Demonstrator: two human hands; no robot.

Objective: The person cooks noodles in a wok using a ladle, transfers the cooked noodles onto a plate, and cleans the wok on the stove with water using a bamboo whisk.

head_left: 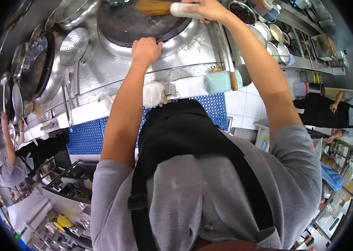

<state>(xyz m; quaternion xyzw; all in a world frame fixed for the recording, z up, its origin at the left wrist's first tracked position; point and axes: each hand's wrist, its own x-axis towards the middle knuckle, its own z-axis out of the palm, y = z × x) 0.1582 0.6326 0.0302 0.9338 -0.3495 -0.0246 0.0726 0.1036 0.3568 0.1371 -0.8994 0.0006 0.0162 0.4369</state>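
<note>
A large dark wok (120, 29) sits in a metal ring on the steel range in front of me. My left hand (146, 52) is closed over the wok's near rim; whether a cloth lies under the fingers I cannot tell. In my right hand (206, 9) is a wok brush (155, 7), gripped by its pale wrapped handle. Its tan bristles point left, over the wok's far right part. Beneath my right forearm a long-handled tool (229, 58) with a wooden end lies across the range's edge, beside a folded turquoise cloth (218, 83).
A perforated skimmer (74, 46) and another wok (38, 69) stand to the left. Several seasoning bowls (264, 31) line the right side. A crumpled white cloth (154, 94) lies at the front edge. Co-workers stand far left (7, 167) and far right (327, 111).
</note>
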